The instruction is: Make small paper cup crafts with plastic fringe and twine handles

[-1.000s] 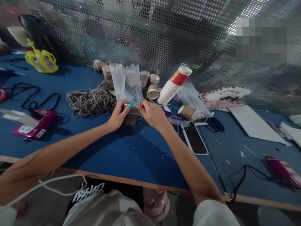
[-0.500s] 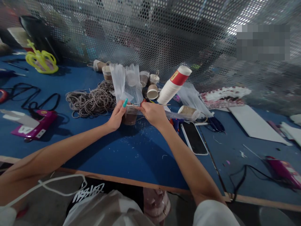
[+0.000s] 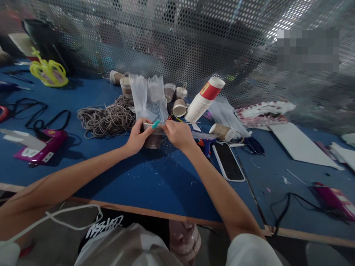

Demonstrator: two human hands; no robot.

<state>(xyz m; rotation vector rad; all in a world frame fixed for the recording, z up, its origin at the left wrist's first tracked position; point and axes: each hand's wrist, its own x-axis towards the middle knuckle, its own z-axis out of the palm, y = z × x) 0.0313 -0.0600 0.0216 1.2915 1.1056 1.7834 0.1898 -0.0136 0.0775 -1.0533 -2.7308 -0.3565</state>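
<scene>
A small brown, cord-wrapped cup (image 3: 153, 142) is gripped by my left hand (image 3: 138, 137), whose thumb with a long turquoise nail lies across its rim. My right hand (image 3: 179, 133) is closed close by, its fingertips pinching something too small to make out at the cup's right side. A thin stick pokes out past the right knuckles. Translucent pleated fabric (image 3: 138, 96) stands just behind the hands. To the left lies a tangled heap of grey-brown cord (image 3: 108, 117).
Behind the hands, a tilted stack of paper cups (image 3: 203, 99) stands near small wrapped cups (image 3: 179, 107). A phone (image 3: 229, 162) lies to the right, a purple device (image 3: 44, 146) and yellow crown-shaped object (image 3: 49, 72) to the left. Perforated metal (image 3: 155, 40) rises behind.
My left thumb has slid right across the cup's rim, and the cup has tilted slightly. My right hand has shifted a little left, closer to the left thumb.
</scene>
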